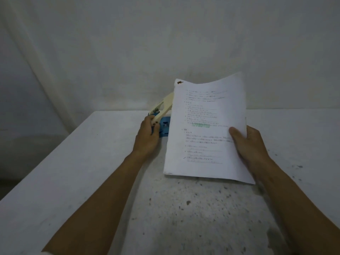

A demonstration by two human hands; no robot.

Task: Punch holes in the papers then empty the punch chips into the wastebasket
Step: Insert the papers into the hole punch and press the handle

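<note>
A stack of printed white papers [206, 129], stamped with a green word and stapled at the top left corner, is lifted off the table and tilted toward me. My right hand [246, 144] grips its right edge, thumb on top. The hole punch [163, 116], blue base with a cream lever raised, stands on the table just left of the papers, its right part hidden behind them. My left hand [148, 134] is closed around the punch's near left end. No wastebasket is in view.
The white table [92, 172] is speckled with dark marks toward the front and right. Its left edge runs diagonally from the back toward me. A pale cloth backdrop [128, 52] hangs behind the table.
</note>
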